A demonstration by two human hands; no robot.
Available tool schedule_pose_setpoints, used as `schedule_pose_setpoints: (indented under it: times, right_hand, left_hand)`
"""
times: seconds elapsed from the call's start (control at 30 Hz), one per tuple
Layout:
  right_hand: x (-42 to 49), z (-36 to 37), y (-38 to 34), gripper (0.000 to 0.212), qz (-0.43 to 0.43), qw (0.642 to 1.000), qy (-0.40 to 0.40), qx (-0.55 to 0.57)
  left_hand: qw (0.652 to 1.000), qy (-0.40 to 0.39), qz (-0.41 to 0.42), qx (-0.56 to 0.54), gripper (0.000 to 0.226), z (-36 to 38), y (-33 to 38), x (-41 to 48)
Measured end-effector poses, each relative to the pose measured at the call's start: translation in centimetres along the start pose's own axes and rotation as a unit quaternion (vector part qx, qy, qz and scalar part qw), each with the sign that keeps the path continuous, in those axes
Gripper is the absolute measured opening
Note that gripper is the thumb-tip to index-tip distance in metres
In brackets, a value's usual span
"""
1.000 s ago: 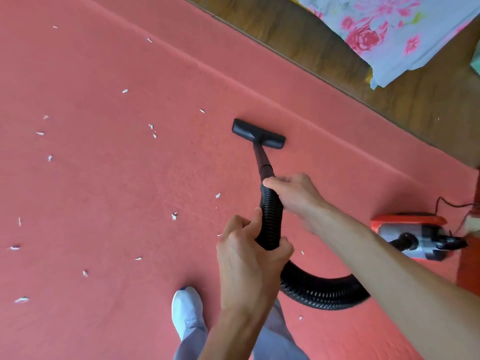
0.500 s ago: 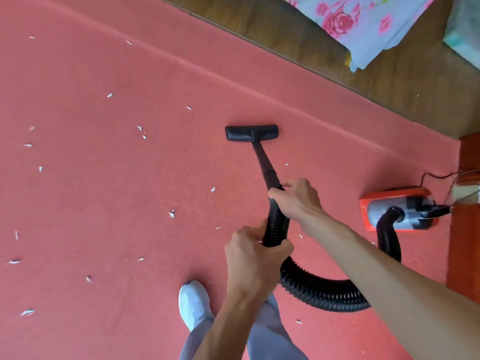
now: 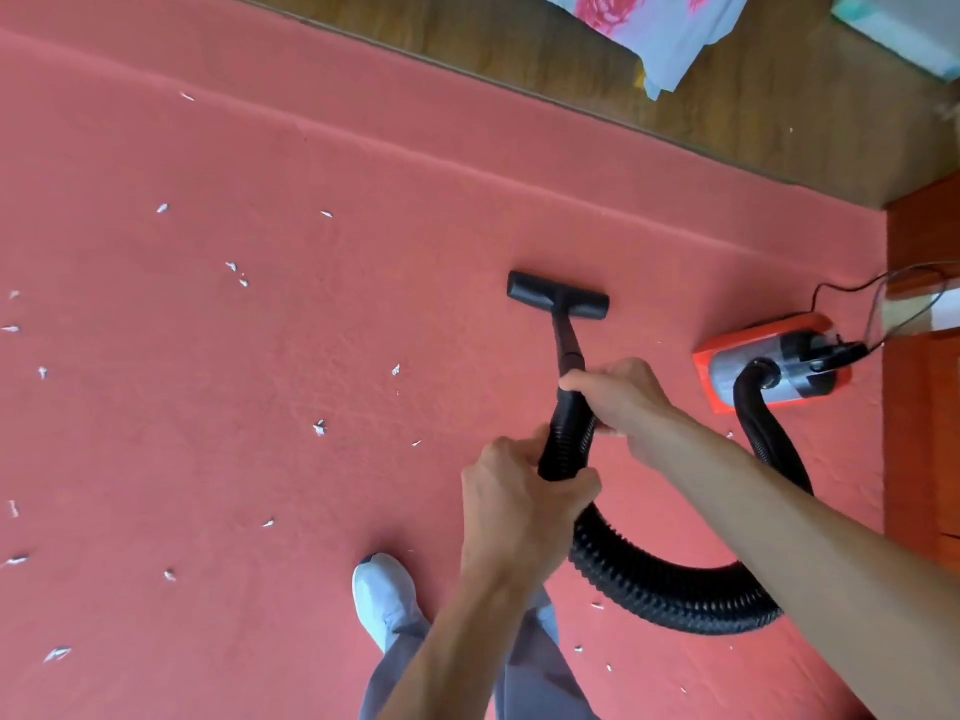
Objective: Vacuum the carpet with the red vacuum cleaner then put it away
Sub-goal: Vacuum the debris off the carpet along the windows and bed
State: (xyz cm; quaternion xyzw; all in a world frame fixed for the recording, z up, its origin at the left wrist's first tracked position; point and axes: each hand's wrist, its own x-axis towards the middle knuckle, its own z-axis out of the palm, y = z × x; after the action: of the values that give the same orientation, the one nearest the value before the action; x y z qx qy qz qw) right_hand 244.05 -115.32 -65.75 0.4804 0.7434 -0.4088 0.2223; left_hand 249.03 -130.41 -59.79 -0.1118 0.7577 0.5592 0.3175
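Observation:
A red carpet [image 3: 218,397] fills most of the view, with several white scraps [image 3: 319,427] scattered over its left half. The black floor nozzle [image 3: 557,295] rests flat on the carpet. Its tube runs back into a ribbed black hose [image 3: 670,595] that loops right to the red vacuum cleaner [image 3: 774,366] standing on the carpet. My right hand [image 3: 621,400] grips the hose where it joins the tube. My left hand [image 3: 519,511] is clenched around the hose just below.
Wooden floor [image 3: 519,49] borders the carpet at the top, with a flowered cloth [image 3: 670,28] on it. A red-brown wooden piece [image 3: 930,459] stands at the right edge. The power cord [image 3: 852,288] runs from the vacuum cleaner toward it. My foot in a pale shoe [image 3: 382,595] is on the carpet.
The nozzle has swung slightly and now sits a little further right, nearer the vacuum cleaner. Both hands keep their hold on the hose. The view has shifted, showing more of the right side.

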Motion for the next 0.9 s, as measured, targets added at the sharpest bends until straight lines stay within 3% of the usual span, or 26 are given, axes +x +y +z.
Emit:
schedule_pose_setpoints:
  times: [0.2,0.4,0.5,0.73,0.9]
  right_hand:
    - [1.7,0.7,-0.7,0.037,-0.018,1.0,0.005,-0.025]
    - [-0.5,-3.8,-1.4,0.011,-0.032,0.997,-0.05,-0.053]
    - [-0.5,-5.3,-1.6,0.011,-0.023,0.996,-0.068,-0.047]
    - [3.3,-3.2,-0.9,0.033,-0.027,0.997,-0.067,-0.023]
    - [1.7,-4.0,-1.5,0.014,-0.041,0.991,-0.096,-0.089]
  left_hand:
    - [0.998,0.059,-0.006,0.034,0.011,1.6,-0.5,2.1]
    - [0.993,0.061,0.066,0.081,0.017,2.1,1.9,-1.0]
    - [0.992,0.05,0.084,0.077,0.02,3.0,3.1,-1.3]
    - [0.998,0.041,0.01,0.052,0.011,5.0,1.6,2.5]
    - [0.994,0.056,0.022,0.086,0.015,4.0,1.5,1.1]
